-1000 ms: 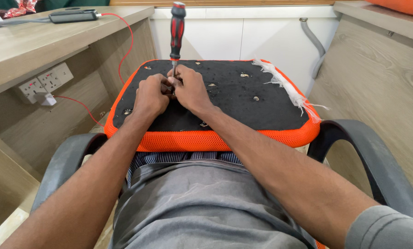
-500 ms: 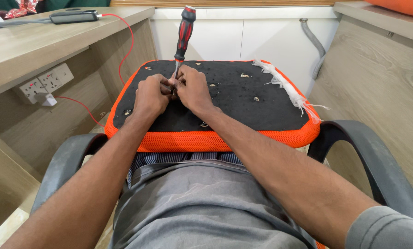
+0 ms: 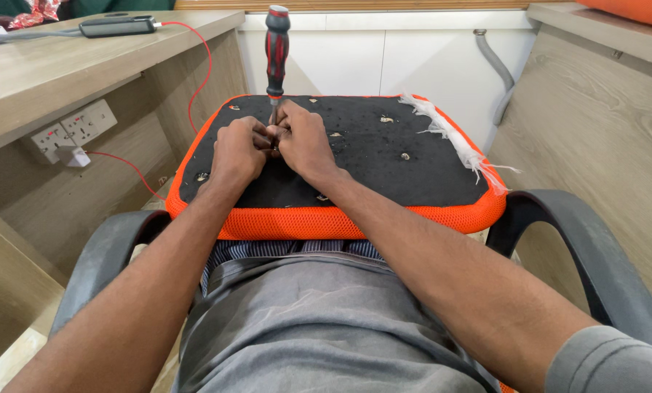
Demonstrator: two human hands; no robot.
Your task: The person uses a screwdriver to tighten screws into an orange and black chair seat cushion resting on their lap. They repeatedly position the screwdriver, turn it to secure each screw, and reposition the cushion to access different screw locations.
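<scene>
An upturned chair seat (image 3: 384,156), black underside with an orange mesh edge, rests on my lap. A red and black screwdriver (image 3: 276,51) stands upright on it, tip down between my hands. My left hand (image 3: 237,149) and my right hand (image 3: 303,142) are pressed together around the lower shaft, fingers curled on it. The tip and whatever it touches are hidden by my fingers. Several small screw holes and bits of debris dot the black surface.
I sit in a chair with black armrests (image 3: 581,240). A wooden desk (image 3: 42,73) stands at left with a wall socket (image 3: 75,127), a red cable (image 3: 195,73) and a black device (image 3: 115,27). Torn white fabric (image 3: 450,135) hangs off the seat's right side. A wooden panel (image 3: 602,124) is at right.
The screwdriver handle tilted to the right half a second ago and now stands upright again. My hands have stayed in place around the shaft.
</scene>
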